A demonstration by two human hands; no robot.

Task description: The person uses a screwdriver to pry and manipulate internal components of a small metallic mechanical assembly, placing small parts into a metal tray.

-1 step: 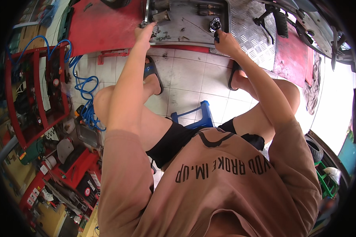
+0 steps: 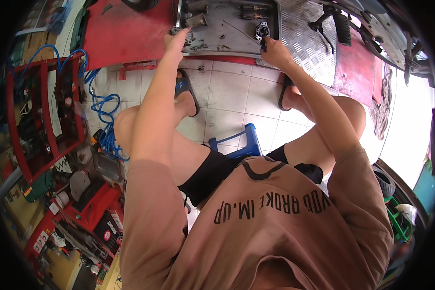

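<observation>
My right hand (image 2: 277, 52) is closed round the dark handle of a screwdriver (image 2: 244, 33), whose long thin shaft points up and to the left across a metal tray (image 2: 222, 50). Just above those fingers is a round black-and-silver flanged part (image 2: 262, 31); I cannot tell whether the hand touches it. At the tray's left side my left hand (image 2: 175, 40) has its fingers curled at a grey metal part (image 2: 188, 36), mostly hidden behind them. Small screws (image 2: 223, 47) lie near it. Metal cylinders (image 2: 196, 21) and motor armatures (image 2: 254, 11) lie farther back in the tray.
The tray rests on a red bench (image 2: 125, 38) beside a checkered metal plate (image 2: 304, 43). Motorcycle parts (image 2: 343, 29) overhang the right. A blue stool (image 2: 246, 142) is between my legs. A red rack (image 2: 46, 116), coiled blue hose (image 2: 106, 104) and tools crowd the left.
My right hand and the round part have shifted very slightly left. My left hand stays in place.
</observation>
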